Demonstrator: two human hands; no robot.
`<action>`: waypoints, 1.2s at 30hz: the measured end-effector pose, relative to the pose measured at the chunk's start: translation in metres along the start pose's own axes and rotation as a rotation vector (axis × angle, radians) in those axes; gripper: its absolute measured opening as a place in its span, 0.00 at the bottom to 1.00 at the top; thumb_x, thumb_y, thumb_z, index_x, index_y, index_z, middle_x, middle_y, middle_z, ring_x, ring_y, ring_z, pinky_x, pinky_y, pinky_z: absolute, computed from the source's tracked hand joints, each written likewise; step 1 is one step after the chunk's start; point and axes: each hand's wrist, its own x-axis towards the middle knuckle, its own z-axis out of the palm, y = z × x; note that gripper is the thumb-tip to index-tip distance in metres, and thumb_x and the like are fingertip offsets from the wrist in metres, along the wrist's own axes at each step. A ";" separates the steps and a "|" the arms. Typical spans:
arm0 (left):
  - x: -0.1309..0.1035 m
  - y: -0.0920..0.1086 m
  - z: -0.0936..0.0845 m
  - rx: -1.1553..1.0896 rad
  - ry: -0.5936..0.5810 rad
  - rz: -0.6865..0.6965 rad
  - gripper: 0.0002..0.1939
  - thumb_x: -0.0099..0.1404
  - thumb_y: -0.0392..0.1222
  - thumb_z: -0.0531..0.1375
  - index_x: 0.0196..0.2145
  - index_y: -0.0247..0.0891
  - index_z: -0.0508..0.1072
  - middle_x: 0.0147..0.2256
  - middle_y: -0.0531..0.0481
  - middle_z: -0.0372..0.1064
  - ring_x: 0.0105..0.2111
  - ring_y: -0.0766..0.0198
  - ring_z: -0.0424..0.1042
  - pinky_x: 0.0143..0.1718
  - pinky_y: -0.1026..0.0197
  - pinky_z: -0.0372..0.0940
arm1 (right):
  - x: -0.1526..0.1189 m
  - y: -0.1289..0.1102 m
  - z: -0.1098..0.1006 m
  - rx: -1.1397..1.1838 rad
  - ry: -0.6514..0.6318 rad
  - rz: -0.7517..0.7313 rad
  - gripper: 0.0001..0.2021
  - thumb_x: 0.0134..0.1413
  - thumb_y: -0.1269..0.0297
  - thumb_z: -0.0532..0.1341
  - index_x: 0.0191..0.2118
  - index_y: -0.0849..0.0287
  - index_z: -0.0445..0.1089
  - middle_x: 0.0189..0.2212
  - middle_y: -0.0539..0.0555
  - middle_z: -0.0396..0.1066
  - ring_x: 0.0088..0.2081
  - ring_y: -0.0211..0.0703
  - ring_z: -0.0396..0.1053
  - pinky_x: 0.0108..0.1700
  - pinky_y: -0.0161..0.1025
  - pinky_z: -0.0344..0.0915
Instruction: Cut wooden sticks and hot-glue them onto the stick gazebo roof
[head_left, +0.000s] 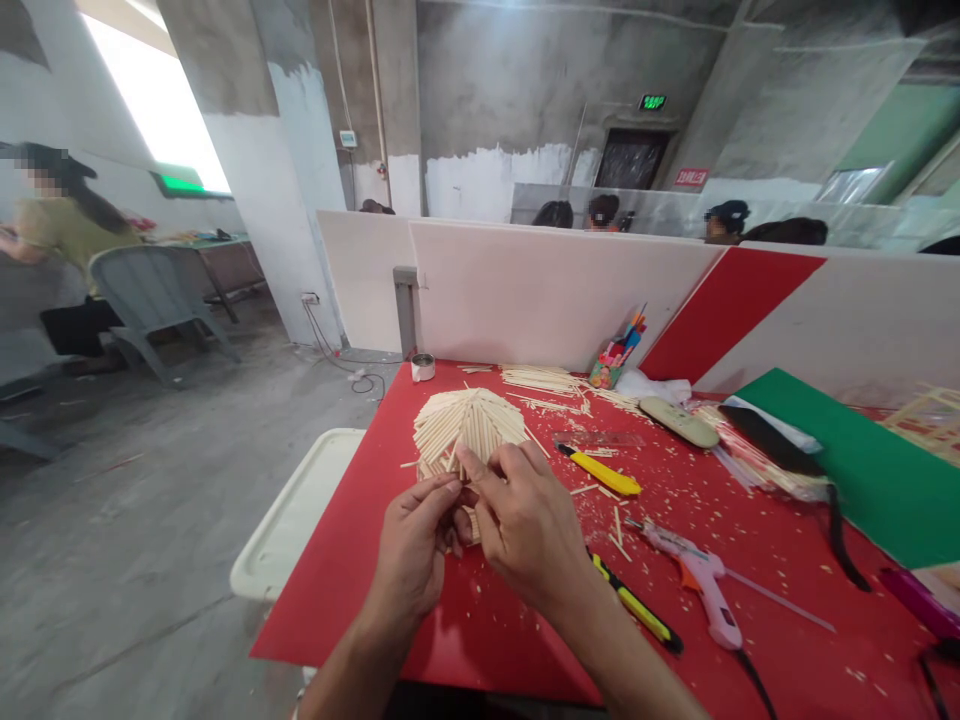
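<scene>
A rounded model of thin wooden sticks (469, 420) lies on the red tabletop, its sticks fanning down from a peak. My left hand (420, 545) is at its near edge, thumb and fingers pinched together. My right hand (529, 510) meets it from the right with fingers curled and the index finger reaching onto the model. The fingertips of both hands nearly touch, and what is between them is too small and covered to name. A short stick end (451, 458) shows just above them. My hands hide the near part of the model.
Right of my hands lie a yellow cutter (604, 472), a black-and-yellow cutter (637, 605) and a pink glue gun (701, 580) with its cord. Loose sticks (544, 379), a tin (423, 368) and a pen holder (606, 370) stand before a white partition (525, 290). A green board (862, 470) lies right.
</scene>
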 end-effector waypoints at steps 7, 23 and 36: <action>0.001 -0.002 -0.004 0.033 -0.023 0.006 0.10 0.50 0.43 0.66 0.22 0.33 0.73 0.12 0.53 0.65 0.12 0.72 0.60 0.13 0.71 0.52 | -0.001 -0.001 0.000 -0.015 0.004 -0.003 0.24 0.57 0.69 0.51 0.60 0.56 0.60 0.35 0.57 0.62 0.40 0.50 0.57 0.40 0.46 0.60; -0.039 -0.021 -0.018 0.301 -0.062 0.134 0.11 0.56 0.46 0.64 0.29 0.34 0.77 0.20 0.51 0.69 0.15 0.71 0.63 0.15 0.69 0.58 | -0.044 0.002 -0.004 0.683 0.177 0.331 0.15 0.59 0.63 0.53 0.49 0.56 0.70 0.35 0.53 0.67 0.32 0.37 0.65 0.32 0.34 0.63; -0.039 -0.086 0.012 0.364 -0.301 -0.148 0.12 0.53 0.46 0.66 0.28 0.33 0.77 0.17 0.53 0.66 0.15 0.71 0.63 0.17 0.69 0.60 | -0.126 0.039 0.010 0.385 0.088 0.623 0.19 0.61 0.53 0.51 0.47 0.58 0.72 0.35 0.56 0.69 0.38 0.43 0.66 0.42 0.41 0.63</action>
